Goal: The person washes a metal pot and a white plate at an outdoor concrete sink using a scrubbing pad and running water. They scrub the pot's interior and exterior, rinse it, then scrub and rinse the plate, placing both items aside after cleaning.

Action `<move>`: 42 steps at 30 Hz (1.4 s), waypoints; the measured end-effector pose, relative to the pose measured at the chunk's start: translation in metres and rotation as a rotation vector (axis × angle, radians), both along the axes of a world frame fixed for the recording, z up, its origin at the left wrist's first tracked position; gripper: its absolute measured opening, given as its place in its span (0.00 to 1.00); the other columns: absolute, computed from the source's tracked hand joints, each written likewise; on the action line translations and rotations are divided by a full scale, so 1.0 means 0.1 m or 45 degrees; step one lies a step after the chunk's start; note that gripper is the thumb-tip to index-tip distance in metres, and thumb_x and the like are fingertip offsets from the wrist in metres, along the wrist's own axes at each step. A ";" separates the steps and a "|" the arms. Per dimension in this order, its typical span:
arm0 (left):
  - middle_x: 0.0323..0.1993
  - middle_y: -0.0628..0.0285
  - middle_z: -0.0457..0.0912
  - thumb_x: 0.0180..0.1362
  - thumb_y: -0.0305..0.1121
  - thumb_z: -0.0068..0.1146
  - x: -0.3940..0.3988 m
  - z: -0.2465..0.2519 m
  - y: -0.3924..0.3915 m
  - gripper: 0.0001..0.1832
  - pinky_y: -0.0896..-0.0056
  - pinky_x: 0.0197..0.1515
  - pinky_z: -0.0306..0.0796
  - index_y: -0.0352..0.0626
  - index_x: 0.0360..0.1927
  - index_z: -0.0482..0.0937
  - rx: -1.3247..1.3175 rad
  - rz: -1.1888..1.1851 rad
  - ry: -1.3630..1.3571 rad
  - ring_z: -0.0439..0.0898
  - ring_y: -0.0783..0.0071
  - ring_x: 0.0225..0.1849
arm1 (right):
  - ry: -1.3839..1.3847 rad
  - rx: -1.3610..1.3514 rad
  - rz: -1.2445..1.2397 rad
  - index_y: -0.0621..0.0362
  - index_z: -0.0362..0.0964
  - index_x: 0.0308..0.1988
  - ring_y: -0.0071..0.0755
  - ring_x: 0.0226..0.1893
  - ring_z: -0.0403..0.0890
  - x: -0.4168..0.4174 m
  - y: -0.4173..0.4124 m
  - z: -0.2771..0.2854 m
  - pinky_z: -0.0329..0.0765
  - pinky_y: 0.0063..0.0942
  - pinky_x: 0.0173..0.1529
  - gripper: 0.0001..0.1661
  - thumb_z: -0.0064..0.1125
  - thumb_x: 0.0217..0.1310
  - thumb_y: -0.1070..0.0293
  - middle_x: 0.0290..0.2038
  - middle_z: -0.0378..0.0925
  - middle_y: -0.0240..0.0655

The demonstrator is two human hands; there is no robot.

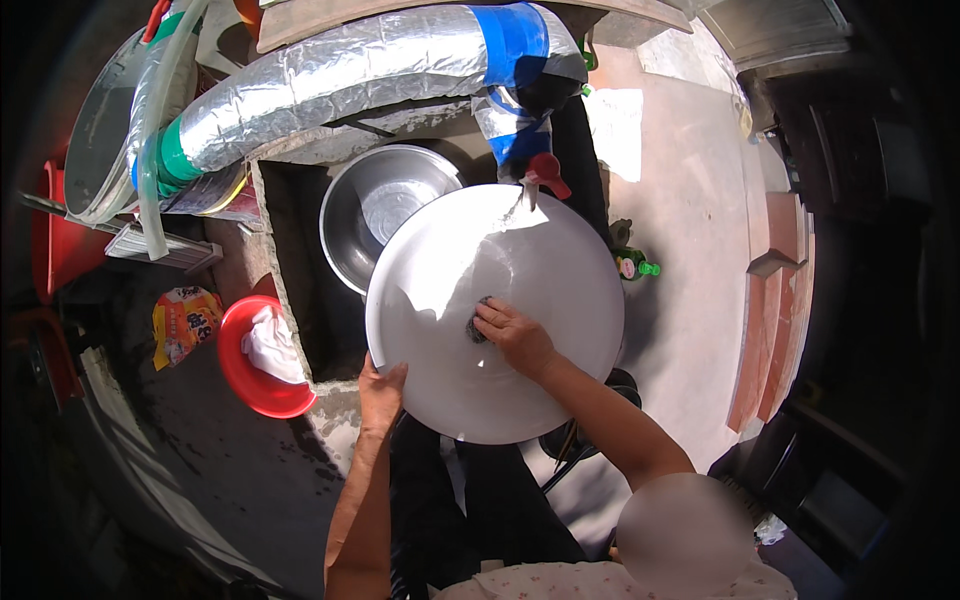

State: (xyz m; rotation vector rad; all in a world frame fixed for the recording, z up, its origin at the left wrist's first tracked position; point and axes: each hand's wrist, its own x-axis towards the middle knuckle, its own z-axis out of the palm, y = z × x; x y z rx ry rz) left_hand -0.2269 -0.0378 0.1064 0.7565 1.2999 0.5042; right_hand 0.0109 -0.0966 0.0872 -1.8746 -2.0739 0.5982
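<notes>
A large round white basin [559, 300] lies tilted over the edge of a concrete sink, beneath a tap with a red handle [546, 174]. My left hand [382, 390] grips the basin's rim at its lower left, thumb on the inside. Pressed against the basin's inner bottom, a dark scouring pad [478, 322] is under the fingers of my right hand [517, 336]. Behind the white basin, and partly hidden by it, a metal basin [394, 195] stands in the sink.
A red plastic basin [259, 397] with white cloth stands left of the sink wall [281, 277], beside an orange and yellow packet [186, 324]. Foil-wrapped pipe [337, 82] with blue and green tape crosses above. To the right are a green bottle [631, 266] and reddish boards [772, 322].
</notes>
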 end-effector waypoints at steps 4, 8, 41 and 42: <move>0.39 0.60 0.78 0.51 0.22 0.54 -0.03 -0.08 0.02 0.19 0.74 0.43 0.71 0.35 0.48 0.69 0.009 -0.022 -0.004 0.76 0.75 0.38 | -0.127 -0.057 -0.078 0.62 0.71 0.46 0.41 0.57 0.66 -0.20 -0.12 -0.06 0.70 0.30 0.55 0.20 0.48 0.50 0.77 0.54 0.69 0.39; 0.39 0.60 0.77 0.50 0.22 0.53 -0.03 -0.04 0.00 0.19 0.74 0.43 0.70 0.35 0.48 0.69 -0.023 0.012 -0.014 0.75 0.75 0.38 | -0.035 -0.187 0.131 0.63 0.67 0.51 0.43 0.60 0.63 -0.09 -0.07 -0.01 0.65 0.33 0.59 0.22 0.44 0.53 0.76 0.58 0.63 0.42; 0.37 0.62 0.78 0.52 0.20 0.52 0.00 0.01 0.03 0.17 0.76 0.43 0.69 0.35 0.47 0.69 0.050 -0.036 0.008 0.75 0.77 0.37 | 0.053 0.082 -0.394 0.57 0.72 0.43 0.48 0.57 0.63 -0.18 0.09 -0.24 0.64 0.37 0.59 0.17 0.48 0.50 0.78 0.54 0.62 0.42; 0.37 0.62 0.78 0.52 0.19 0.52 -0.02 0.02 0.02 0.16 0.77 0.42 0.69 0.35 0.46 0.69 0.056 -0.066 0.045 0.74 0.78 0.37 | -0.115 0.164 -0.565 0.55 0.73 0.42 0.49 0.49 0.67 -0.02 0.19 -0.21 0.67 0.39 0.54 0.17 0.50 0.49 0.78 0.48 0.64 0.42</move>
